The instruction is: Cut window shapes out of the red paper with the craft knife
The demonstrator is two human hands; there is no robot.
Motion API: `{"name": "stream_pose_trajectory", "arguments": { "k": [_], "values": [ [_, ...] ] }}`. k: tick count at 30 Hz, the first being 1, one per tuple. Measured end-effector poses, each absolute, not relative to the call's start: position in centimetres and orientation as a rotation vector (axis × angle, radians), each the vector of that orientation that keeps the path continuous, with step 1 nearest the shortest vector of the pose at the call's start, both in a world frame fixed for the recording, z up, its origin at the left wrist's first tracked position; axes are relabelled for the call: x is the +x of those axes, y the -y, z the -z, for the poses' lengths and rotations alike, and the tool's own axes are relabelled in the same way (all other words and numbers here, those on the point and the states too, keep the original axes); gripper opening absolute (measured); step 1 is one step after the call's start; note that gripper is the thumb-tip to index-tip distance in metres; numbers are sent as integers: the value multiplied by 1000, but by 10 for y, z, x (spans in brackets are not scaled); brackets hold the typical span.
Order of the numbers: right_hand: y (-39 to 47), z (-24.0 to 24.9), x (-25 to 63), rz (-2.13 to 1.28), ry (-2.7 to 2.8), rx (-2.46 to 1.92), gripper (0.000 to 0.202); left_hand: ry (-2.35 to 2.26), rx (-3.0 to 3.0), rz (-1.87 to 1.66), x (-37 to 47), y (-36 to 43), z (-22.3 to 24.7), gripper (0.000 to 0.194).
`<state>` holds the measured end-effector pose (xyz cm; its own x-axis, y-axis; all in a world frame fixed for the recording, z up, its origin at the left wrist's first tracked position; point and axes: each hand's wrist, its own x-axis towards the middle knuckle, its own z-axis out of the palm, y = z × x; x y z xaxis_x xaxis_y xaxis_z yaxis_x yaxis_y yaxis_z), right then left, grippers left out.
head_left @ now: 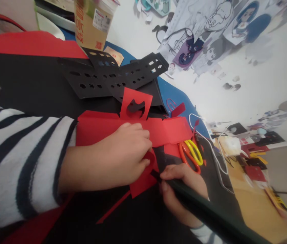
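My left hand [125, 156] lies over a folded red paper cut-out [161, 132], its fingers curled and pressed onto the paper. One upright flap of the cut-out has a hole with two pointed ears, and a lower flap sticks out beneath my fingers. My right hand [184, 189] is closed around a long, dark pen-like tool [196, 200], whose black end is at the lower red flap. Whether that end touches the paper, and the tool's exact kind, I cannot tell. Just beyond the right hand lie scissors [195, 152] with orange and yellow handles, blades partly hidden.
Black paper pieces with punched shapes [113, 79] stand behind the red one. A drink cup [92, 25] is at the back left. A white cable [218, 162] runs along the right edge of the blue table, with drawings [196, 37] on the wall and a thin red strip [114, 206] in front.
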<state>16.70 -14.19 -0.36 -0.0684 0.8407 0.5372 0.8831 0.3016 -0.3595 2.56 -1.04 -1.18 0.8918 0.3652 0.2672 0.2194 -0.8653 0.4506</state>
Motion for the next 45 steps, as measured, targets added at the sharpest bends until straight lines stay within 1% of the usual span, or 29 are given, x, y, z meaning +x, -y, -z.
{"name": "stream_pose_trajectory", "arguments": {
  "k": [4, 10, 21, 28, 37, 45],
  "values": [
    [141, 1, 166, 113, 1920, -1541, 20, -412, 2643, -500, 25, 10, 13, 21],
    [144, 5, 172, 20, 1946, -1530, 28, -451, 2631, -454, 24, 11, 10, 17],
    [147, 7, 173, 59, 1942, -1551, 24, -444, 2631, -466, 25, 11, 12, 19],
    [144, 5, 174, -11, 1992, -1533, 29, -429, 2640, -489, 25, 11, 12, 20],
    [144, 6, 175, 79, 1961, -1522, 24, -446, 2632, -449, 24, 11, 11, 18],
    [141, 2, 171, 55, 1940, -1499, 24, -459, 2637, -422, 25, 11, 7, 18]
  ]
}}
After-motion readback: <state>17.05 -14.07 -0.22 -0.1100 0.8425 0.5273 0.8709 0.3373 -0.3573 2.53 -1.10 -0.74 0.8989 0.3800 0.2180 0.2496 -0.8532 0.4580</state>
